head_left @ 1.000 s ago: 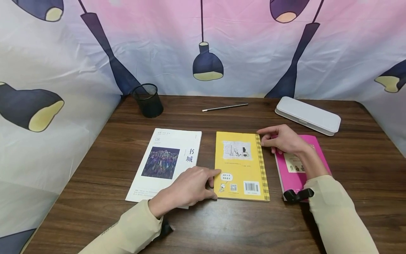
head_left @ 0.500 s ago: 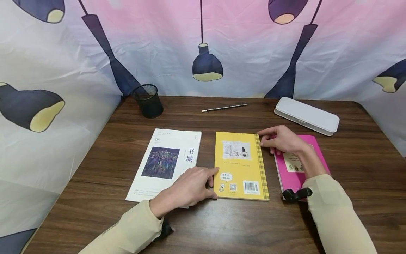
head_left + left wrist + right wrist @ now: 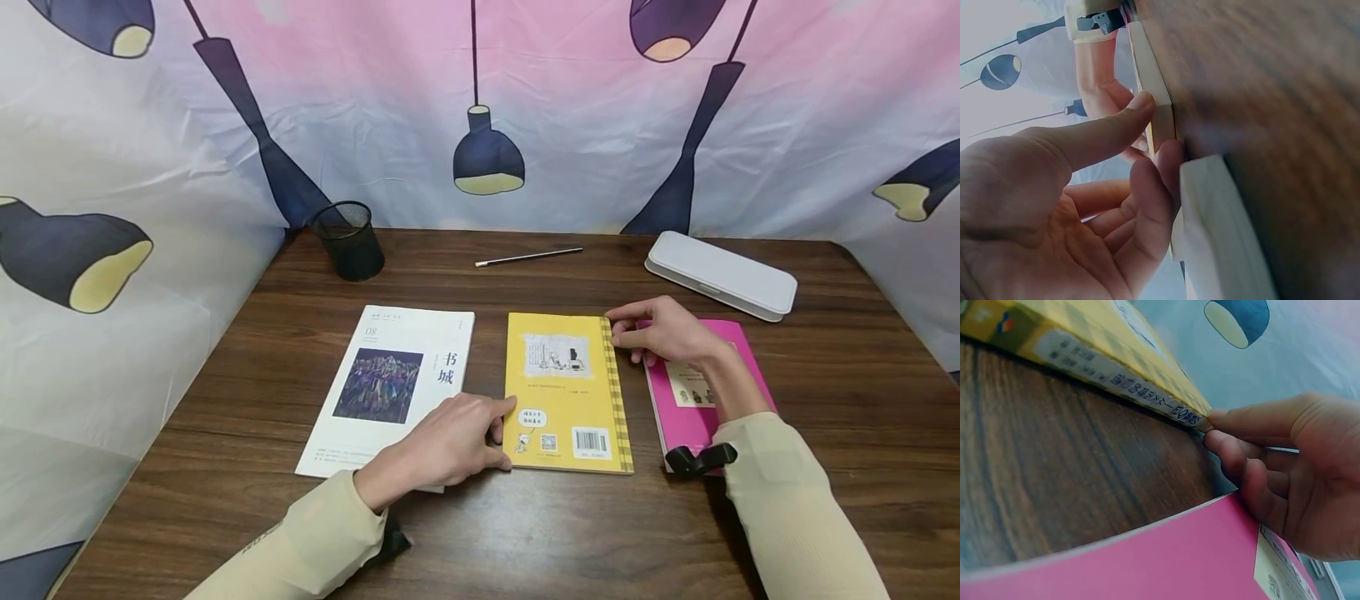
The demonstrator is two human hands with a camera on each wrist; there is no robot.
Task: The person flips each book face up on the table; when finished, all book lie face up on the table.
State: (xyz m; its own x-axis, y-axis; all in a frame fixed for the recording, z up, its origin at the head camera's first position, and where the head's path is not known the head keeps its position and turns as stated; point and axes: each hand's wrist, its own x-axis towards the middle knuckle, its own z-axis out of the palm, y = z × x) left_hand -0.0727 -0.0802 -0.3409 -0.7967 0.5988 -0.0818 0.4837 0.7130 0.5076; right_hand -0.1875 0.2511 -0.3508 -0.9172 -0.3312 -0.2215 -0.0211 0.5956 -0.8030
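Note:
In the head view a yellow book [image 3: 562, 375] lies flat, back cover up, between a white magazine [image 3: 390, 367] on the left and a pink book [image 3: 682, 408] on the right. My left hand [image 3: 446, 442] pinches its near left corner, thumb on the near edge and index finger along the left edge. The left forearm and hand cover part of the magazine. At the far right corner, beside the plaid spine [image 3: 1122, 381], my right hand [image 3: 671, 333] pinches the book with thumb and index finger. That hand's other fingers are curled in above the pink book.
A black mesh pen holder [image 3: 356, 250] stands at the back left of the wooden table [image 3: 525, 533]. A pencil [image 3: 528, 257] lies at the back middle, and a white pencil case [image 3: 720, 275] at the back right. Lamp-patterned cloth [image 3: 375, 117] hangs behind.
Both hands stay at the same corners of the yellow book. The whole head view shifts very slightly; no book visibly moves on the table.

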